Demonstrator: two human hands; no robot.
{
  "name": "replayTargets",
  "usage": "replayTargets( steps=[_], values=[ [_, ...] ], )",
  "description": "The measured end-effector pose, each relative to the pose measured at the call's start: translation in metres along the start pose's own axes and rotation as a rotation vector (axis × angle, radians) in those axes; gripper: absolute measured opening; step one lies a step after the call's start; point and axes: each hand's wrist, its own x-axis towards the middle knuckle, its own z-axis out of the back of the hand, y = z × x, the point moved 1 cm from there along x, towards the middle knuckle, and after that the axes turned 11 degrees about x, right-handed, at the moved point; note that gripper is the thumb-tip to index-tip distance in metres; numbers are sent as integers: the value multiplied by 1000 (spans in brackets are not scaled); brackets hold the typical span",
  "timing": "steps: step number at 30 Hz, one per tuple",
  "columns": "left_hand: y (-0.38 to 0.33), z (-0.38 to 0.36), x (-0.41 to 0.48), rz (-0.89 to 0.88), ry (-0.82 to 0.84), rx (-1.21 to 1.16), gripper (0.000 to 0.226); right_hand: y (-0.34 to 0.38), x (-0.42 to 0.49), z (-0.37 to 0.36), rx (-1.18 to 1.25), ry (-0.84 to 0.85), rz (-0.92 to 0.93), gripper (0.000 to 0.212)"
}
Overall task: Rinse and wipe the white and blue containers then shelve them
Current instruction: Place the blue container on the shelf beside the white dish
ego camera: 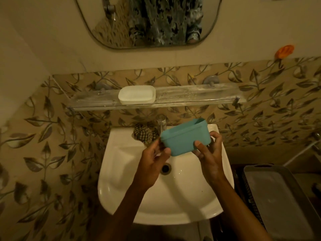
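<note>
Here, seen from above, two bare hands hold a blue container [185, 137] over a white washbasin [121, 171]. The left hand [154, 159] grips the container's left end, its thumb curled onto the near side and its fingers partly hidden behind the container. The right hand [208, 153] grips the right end, with the thumb pressed flat on the near wall and the fingers wrapped around the far corner. Both hands are closed around the container, neither spread wide nor clenched into fists. The container is a rounded rectangular tub, tilted so its open top faces away and up toward the wall; its underside faces the viewer.

Just behind the container stands a chrome tap [161, 123], and to the tap's left a checked cloth [145, 133] lies bunched on the basin's back edge. The basin's drain [165, 168] sits below the hands.

Above the basin, a clear glass shelf [199, 96] is fixed to a wall tiled with a leaf pattern. A white container [136, 94] rests upright on the left half of that shelf, well apart from the hands. A mirror [147, 21] hangs higher up. At lower right is a grey tray [278, 197] on a dark basket.
</note>
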Motion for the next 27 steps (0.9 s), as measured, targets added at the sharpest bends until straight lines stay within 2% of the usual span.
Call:
replayTargets(
  steps=[4,7,10,13,18,23,27],
  values=[
    [-36,10,17,-36,-130,51,74,35,16,-13,-223,138,72,61],
    [-60,21,36,-105,-211,105,67,63,36,-23,-411,211,149,60],
    [-82,31,57,-172,-278,207,67,88,62,-36,-526,185,218,48],
    [-103,39,83,-241,-349,332,68,109,89,-53,-599,186,306,49],
    [-120,49,121,-304,-323,435,66,124,122,-66,-636,213,332,46],
    [-115,58,137,-308,-291,603,54,110,135,-67,-693,197,313,44],
    [-106,58,138,-310,-279,681,56,99,137,-65,-710,197,299,45]
  ],
)
